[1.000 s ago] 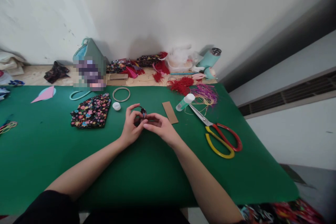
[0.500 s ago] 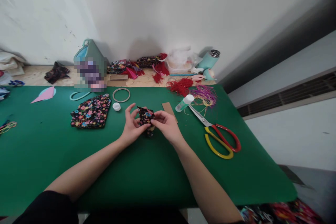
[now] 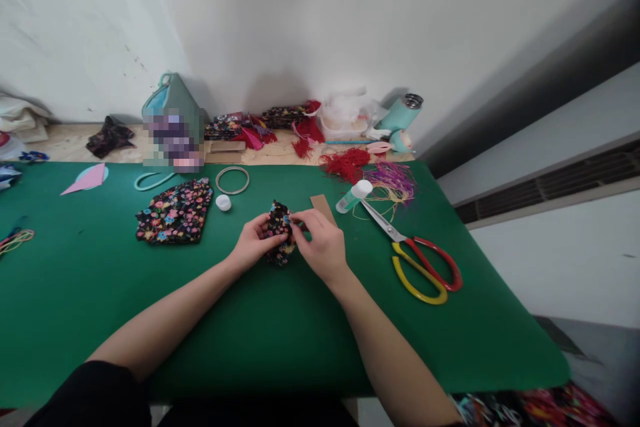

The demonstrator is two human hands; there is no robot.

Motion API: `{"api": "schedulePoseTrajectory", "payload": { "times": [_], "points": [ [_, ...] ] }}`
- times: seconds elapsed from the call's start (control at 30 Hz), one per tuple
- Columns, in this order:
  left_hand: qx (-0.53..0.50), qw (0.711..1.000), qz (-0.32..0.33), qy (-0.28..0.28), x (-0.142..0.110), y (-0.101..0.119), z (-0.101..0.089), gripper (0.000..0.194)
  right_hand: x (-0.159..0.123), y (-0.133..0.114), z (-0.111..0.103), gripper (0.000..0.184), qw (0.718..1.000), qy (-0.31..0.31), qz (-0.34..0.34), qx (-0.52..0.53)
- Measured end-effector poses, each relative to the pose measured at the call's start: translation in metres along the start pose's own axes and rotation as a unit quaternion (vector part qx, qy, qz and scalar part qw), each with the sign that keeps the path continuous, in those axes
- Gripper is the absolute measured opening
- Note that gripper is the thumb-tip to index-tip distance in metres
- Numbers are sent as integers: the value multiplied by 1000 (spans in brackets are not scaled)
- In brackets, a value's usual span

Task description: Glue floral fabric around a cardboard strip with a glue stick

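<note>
A small folded piece of black floral fabric is held up over the green table between both hands. My left hand grips it from the left, thumb across its front and fingers behind. On its right edge, my right hand pinches the cloth between thumb and fingertips. Just right of that hand lies a brown cardboard strip, partly covered by it. More floral fabric lies to the left, near a white cap and a thin ring.
Right of my hands are a glue stick and large scissors with red and yellow handles. Red threads and purple threads lie behind them. A mint bottle and a pouch stand along the wall.
The fabric piece has turned more upright. My left fingers have closed in behind it, and my right hand has rolled over, its fingertips higher on the right edge.
</note>
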State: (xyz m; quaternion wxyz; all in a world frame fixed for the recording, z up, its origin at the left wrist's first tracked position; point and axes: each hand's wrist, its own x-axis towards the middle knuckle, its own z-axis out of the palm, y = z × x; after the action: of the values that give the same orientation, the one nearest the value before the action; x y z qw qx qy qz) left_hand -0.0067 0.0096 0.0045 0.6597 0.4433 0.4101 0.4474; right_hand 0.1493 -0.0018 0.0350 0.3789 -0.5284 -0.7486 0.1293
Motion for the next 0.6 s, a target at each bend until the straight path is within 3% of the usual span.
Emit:
{"api": "schedulePoseTrajectory", "payload": {
  "times": [0.1,0.3,0.6],
  "points": [
    [-12,1000,2,6,1,-1,-1,49,0,1,1,20,999,-17,-25,-36],
    [-51,999,11,-1,1,-1,-2,37,0,1,1,24,994,-55,-58,-73],
    [-28,999,-1,33,5,1,0,33,0,2,-3,30,985,-93,-105,-103]
  ]
}}
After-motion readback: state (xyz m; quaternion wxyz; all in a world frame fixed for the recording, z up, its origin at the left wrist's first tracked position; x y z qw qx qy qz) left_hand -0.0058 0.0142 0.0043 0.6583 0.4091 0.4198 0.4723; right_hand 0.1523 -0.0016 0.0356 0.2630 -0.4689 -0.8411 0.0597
